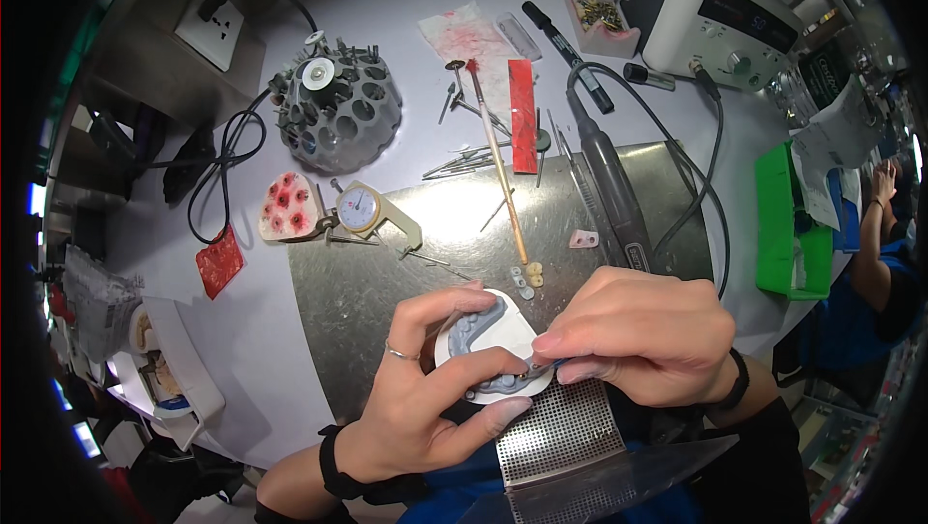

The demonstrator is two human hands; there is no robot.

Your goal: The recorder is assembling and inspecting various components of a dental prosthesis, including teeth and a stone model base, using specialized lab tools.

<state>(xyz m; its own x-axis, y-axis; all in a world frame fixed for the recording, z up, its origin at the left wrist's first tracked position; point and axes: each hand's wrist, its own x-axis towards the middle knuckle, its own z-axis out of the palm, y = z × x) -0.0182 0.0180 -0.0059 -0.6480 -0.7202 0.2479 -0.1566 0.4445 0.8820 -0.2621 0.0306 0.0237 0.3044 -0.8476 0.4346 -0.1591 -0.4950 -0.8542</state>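
Hands meet over a white dental cast [510,335] carrying a grey arch of teeth, held just above the near edge of a metal bench plate [367,282]. Left hand [425,398], a ring on one finger and a black band at the wrist, grips the cast from below and from the side, thumb pressed along its front edge and fingers curled over the top. Right hand [638,335], also banded in black at the wrist, has its fingertips pinched together on the grey arch at the cast's right side; whether a small tool sits between them cannot be told. Just beyond the cast lie a few small tooth-coloured crowns [528,279], at the tip of a thin wooden-handled brush [498,161]. A dark rotary handpiece [609,186] lies slanted across the plate on the right, its cable running to a white control box [720,12] at the back. Farther left on the plate rests a dial caliper [367,210], beside a pink-spotted pad [287,207], and behind them stands a grey round bur holder [340,108]. Perforated metal tray [561,432] sits directly under the hands at the bench's near edge. Another person's arm [870,253] shows at the far right.
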